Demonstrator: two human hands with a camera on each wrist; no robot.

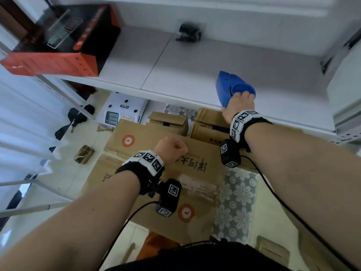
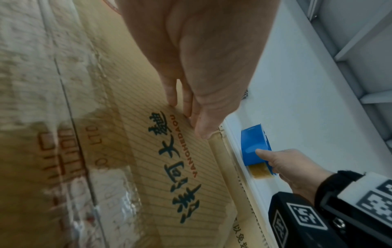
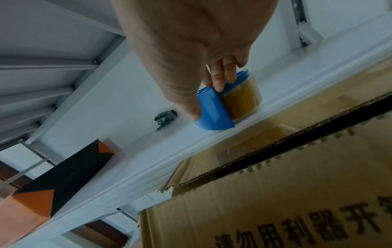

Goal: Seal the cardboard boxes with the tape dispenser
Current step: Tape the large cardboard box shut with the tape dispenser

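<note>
Reaching up to the white shelf [image 1: 195, 65], my right hand [image 1: 238, 106] was wrapped around the blue tape dispenser [image 1: 232, 85] at the right centre of the head view, thumb on one side and fingers curled over the other, clamped on its body. In the right wrist view the fingers [image 3: 220, 80] gripped the blue shell just above the brown tape roll [image 3: 241, 99], and the dispenser appeared to sit on the shelf close to its front lip. My left hand [image 1: 172, 147] hung lower, in the middle of the head view, over the large cardboard box [image 1: 148, 137] that lay below the shelf; from above the fingers looked loosely curled, while the left wrist view showed them fairly straight and together with the tips at the box's top, holding nothing. Old tape residue showed along that box's seam, and more cardboard boxes [image 1: 170, 120] stood behind it under the shelf. A red and black carton [image 1: 58, 45] sat at the upper left of the shelf and a small dark object [image 1: 189, 33] near its back. I judged this as the pick-up step, with sealing not yet begun. The next move would call for lifting the dispenser clear of the shelf edge, bringing it down to the box seam, and keeping the flaps pressed shut with the left hand
</note>
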